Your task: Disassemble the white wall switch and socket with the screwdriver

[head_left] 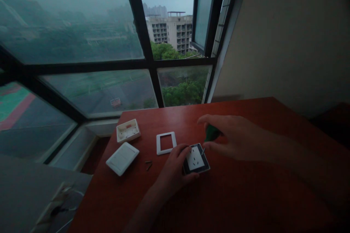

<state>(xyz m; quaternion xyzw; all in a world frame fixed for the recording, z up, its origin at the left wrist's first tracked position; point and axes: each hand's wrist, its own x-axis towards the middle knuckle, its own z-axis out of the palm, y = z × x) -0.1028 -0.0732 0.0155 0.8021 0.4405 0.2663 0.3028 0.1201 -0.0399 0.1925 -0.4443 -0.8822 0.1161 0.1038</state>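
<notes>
A white wall socket with a dark backing (195,159) lies on the red-brown table (240,196). My left hand (175,169) grips its left side, thumb and fingers closed on it. My right hand (232,136) holds a green-handled screwdriver (212,133), whose thin metal tip touches the socket's right upper edge. A white square frame (166,142) lies just left of the socket. Two small dark screws (148,164) lie on the table left of my left hand.
A white switch plate (122,158) and a white back box (128,130) sit near the table's left edge. A large window with dark frames (147,62) rises behind the table. A grey surface with cables (51,204) is at lower left.
</notes>
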